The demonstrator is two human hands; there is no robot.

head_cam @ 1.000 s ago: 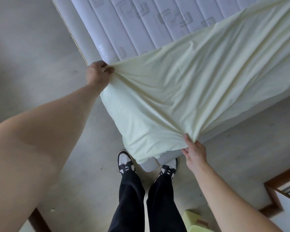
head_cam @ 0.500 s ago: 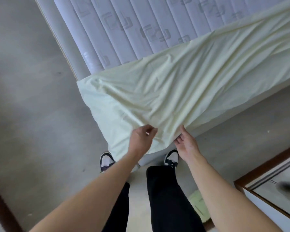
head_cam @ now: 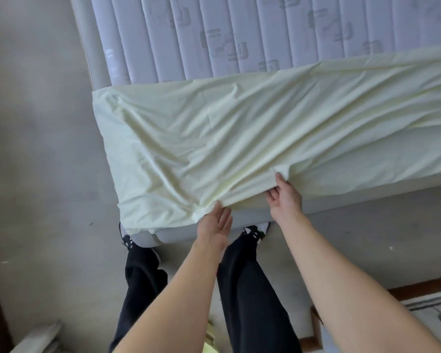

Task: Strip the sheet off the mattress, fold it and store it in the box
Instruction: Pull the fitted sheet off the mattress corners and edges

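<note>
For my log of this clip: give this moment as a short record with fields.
sheet: pale yellow sheet, pulled back, still over the mattress's near corner
mattress: quilted mattress bare at the far part
left hand: left hand open, fingers straight at the sheet's lower edge
right hand: right hand pinches the sheet's edge
box: not identifiable

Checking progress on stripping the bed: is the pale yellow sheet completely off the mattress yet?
No, the pale yellow sheet still covers the near end of the quilted mattress, draped over its corner and edge.
</note>
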